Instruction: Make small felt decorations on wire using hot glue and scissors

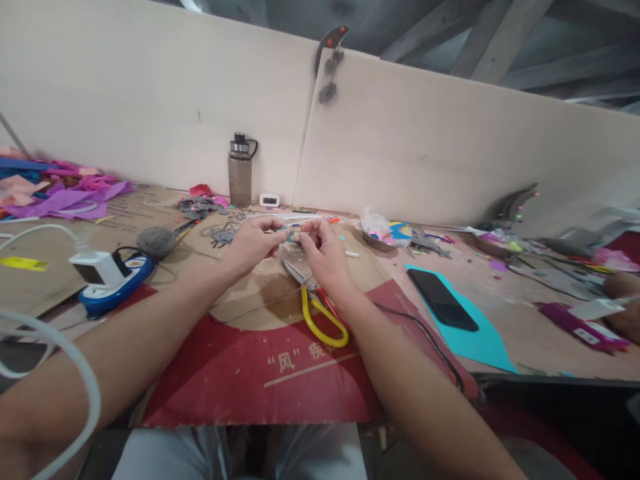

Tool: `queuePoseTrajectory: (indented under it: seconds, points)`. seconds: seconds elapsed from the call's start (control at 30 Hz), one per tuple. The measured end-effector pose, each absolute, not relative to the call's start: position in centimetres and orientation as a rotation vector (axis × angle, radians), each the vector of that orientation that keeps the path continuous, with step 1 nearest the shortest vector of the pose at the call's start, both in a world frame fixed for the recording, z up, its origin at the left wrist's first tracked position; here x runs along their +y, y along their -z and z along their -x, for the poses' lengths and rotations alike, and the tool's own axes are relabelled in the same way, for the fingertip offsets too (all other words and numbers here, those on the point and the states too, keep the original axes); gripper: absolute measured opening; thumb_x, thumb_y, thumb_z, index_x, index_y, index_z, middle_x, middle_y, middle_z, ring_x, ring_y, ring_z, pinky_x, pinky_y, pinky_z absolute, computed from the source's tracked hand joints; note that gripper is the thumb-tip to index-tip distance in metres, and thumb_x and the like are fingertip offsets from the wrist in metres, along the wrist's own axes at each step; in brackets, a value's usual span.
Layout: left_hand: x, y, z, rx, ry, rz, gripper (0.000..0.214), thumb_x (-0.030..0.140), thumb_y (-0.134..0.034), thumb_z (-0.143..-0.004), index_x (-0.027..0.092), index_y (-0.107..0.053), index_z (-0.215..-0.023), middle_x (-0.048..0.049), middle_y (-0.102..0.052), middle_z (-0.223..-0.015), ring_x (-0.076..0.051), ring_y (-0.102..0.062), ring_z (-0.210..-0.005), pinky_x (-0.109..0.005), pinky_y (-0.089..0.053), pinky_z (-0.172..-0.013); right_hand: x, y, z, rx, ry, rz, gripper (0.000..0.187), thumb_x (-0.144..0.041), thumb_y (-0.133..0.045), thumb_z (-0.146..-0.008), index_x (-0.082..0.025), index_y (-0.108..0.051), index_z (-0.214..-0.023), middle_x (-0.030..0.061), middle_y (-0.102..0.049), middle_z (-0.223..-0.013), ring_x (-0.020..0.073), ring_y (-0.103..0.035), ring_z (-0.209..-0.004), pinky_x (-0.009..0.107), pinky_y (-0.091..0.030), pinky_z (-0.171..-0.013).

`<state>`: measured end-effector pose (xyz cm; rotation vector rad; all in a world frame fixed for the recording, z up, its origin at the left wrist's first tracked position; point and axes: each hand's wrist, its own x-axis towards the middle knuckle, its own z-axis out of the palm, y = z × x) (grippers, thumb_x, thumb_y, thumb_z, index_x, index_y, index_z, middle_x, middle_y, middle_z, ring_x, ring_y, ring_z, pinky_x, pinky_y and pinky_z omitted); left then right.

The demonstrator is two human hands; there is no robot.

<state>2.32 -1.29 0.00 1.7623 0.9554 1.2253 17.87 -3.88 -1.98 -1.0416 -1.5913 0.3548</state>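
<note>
My left hand (255, 243) and my right hand (325, 257) meet over the middle of the table, fingers pinched together on a small green and pale craft piece (291, 234). The piece is too small to name. Just under my right hand lie yellow-handled scissors (320, 313) on a red and brown cardboard sheet (265, 367). Both forearms rest across that cardboard.
A dark phone (443, 300) lies on a teal sheet (480, 340) at right. A grey bottle (240, 170) stands against the back board. At left are a blue power strip (117, 283) with white charger, a grey yarn ball (156, 241) and purple scraps (65, 193). Another person's hand (625, 303) shows far right.
</note>
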Motion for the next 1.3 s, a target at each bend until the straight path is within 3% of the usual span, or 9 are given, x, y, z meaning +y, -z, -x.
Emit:
queuePoseTrajectory:
  seconds: [0.2,0.4,0.63,0.83,1.0,1.2,1.3]
  points:
    - [-1.44,0.12,-2.62,0.889,-1.184,-1.772,0.012,0.027,-0.062,-0.077,0.015,-0.060,-0.074,0.0004,-0.059,-0.049,-0.008,-0.053,-0.040,-0.018,-0.042,-0.042,-3.70,2.04,-17.79,-1.562,-0.375,1.060,0.012,-0.031,-0.051,-0.084,-0.019,-0.052,-0.081,-0.0040,-0.048,-0.067,0.0095,-0.041,-0.059,0.024,-0.033,-0.060]
    - [-1.27,0.12,-2.51,0.933,-1.224,-1.818,0.011,0.027,-0.065,-0.076,0.017,-0.066,-0.078,0.0022,-0.058,-0.049,-0.007,-0.052,-0.037,-0.015,-0.032,-0.034,-3.74,2.01,-17.86,-1.569,-0.350,1.085,0.019,-0.036,-0.048,-0.086,-0.019,-0.053,-0.081,-0.0030,-0.050,-0.068,0.0104,-0.044,-0.061,0.024,-0.034,-0.061]
    - [-1.52,-0.09,-2.86,0.892,-1.207,-1.728,0.010,0.021,-0.065,-0.075,0.013,-0.062,-0.081,-0.0013,-0.064,-0.060,-0.011,-0.061,-0.046,-0.016,-0.040,-0.035,-3.49,2.30,-17.98,-1.613,-0.314,1.104,0.021,-0.038,-0.046,-0.087,-0.019,-0.053,-0.081,-0.0024,-0.053,-0.070,0.0112,-0.047,-0.063,0.024,-0.036,-0.063]
    - [-1.29,0.36,-3.05,0.805,-1.165,-1.620,0.014,0.022,-0.067,-0.072,0.014,-0.059,-0.080,-0.0041,-0.069,-0.073,-0.018,-0.070,-0.069,-0.026,-0.056,-0.056,-3.36,2.61,-17.94,-1.639,-0.307,1.140,0.020,-0.038,-0.045,-0.087,-0.020,-0.054,-0.082,-0.0004,-0.058,-0.072,0.0128,-0.051,-0.065,0.025,-0.038,-0.064]
    - [-1.19,0.54,-3.04,0.789,-1.114,-1.557,0.018,0.027,-0.068,-0.073,0.013,-0.062,-0.083,-0.0055,-0.071,-0.077,-0.017,-0.070,-0.072,-0.030,-0.058,-0.068,-3.29,2.70,-17.87,-1.640,-0.301,1.131,0.020,-0.038,-0.046,-0.087,-0.020,-0.054,-0.082,0.0003,-0.060,-0.072,0.0134,-0.052,-0.065,0.026,-0.039,-0.064]
    - [-1.12,0.50,-2.98,0.854,-1.152,-1.541,0.014,0.025,-0.066,-0.073,0.014,-0.059,-0.078,-0.0026,-0.067,-0.073,-0.015,-0.069,-0.066,-0.024,-0.054,-0.057,-3.80,2.33,-17.52,-1.646,-0.299,1.125,0.017,-0.035,-0.047,-0.086,-0.020,-0.053,-0.081,-0.0006,-0.057,-0.069,0.0124,-0.050,-0.062,0.025,-0.037,-0.062]
    - [-1.26,0.22,-2.84,0.946,-1.190,-1.641,0.012,0.025,-0.064,-0.073,0.015,-0.061,-0.079,0.0003,-0.064,-0.068,-0.009,-0.061,-0.051,-0.017,-0.042,-0.042,-4.08,2.11,-17.33,-1.655,-0.295,1.121,0.014,-0.031,-0.048,-0.085,-0.019,-0.053,-0.081,-0.0019,-0.055,-0.068,0.0113,-0.047,-0.060,0.025,-0.036,-0.061]
